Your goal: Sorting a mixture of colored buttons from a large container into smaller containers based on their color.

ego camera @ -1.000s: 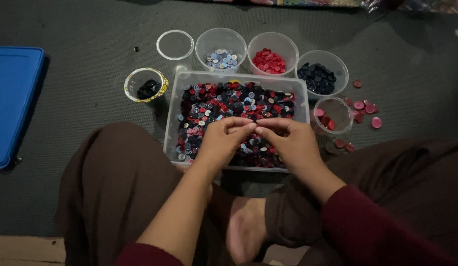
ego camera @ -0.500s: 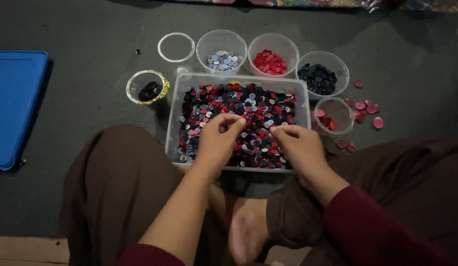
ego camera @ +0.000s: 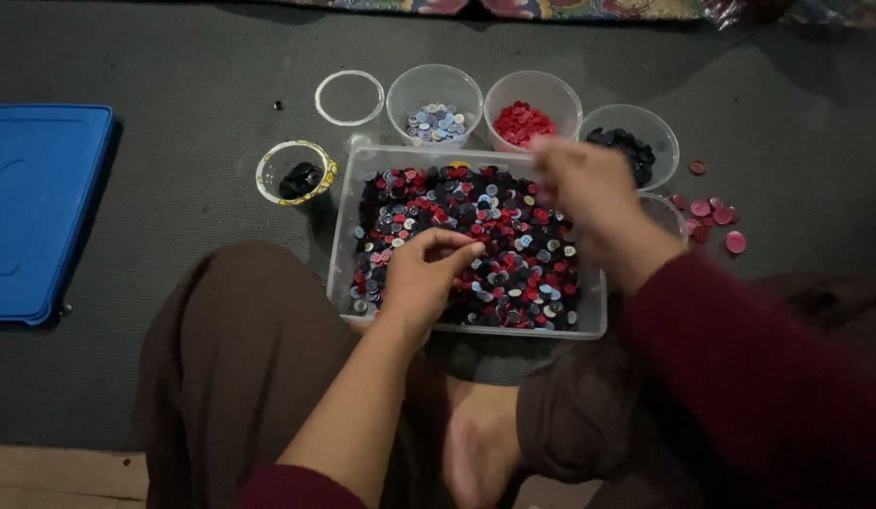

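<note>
A clear rectangular tray (ego camera: 342, 236) in front of my crossed legs is full of mixed red, dark and pale buttons (ego camera: 513, 273). My left hand (ego camera: 424, 278) rests on the pile at the near left, thumb and forefinger pinched together among the buttons. Blurred by motion, my right hand (ego camera: 589, 188) hangs above the tray's far right corner. It is close to the cup of dark buttons (ego camera: 660, 132), and I cannot see what its fingers hold. Behind the tray stand a cup of red buttons (ego camera: 532, 121) and a cup of pale blue buttons (ego camera: 436, 121).
An empty clear cup (ego camera: 318, 96) and a yellow-rimmed cup (ego camera: 268, 184) with dark buttons stand at the back left. Another small cup (ego camera: 669, 212) is half hidden behind my right wrist, with loose pink buttons (ego camera: 716, 212) beside it. A blue lid (ego camera: 37, 207) lies far left on the grey carpet.
My right hand has lifted off the pile and moved up toward the back right cups. My left hand has slid slightly toward me and stays on the buttons.
</note>
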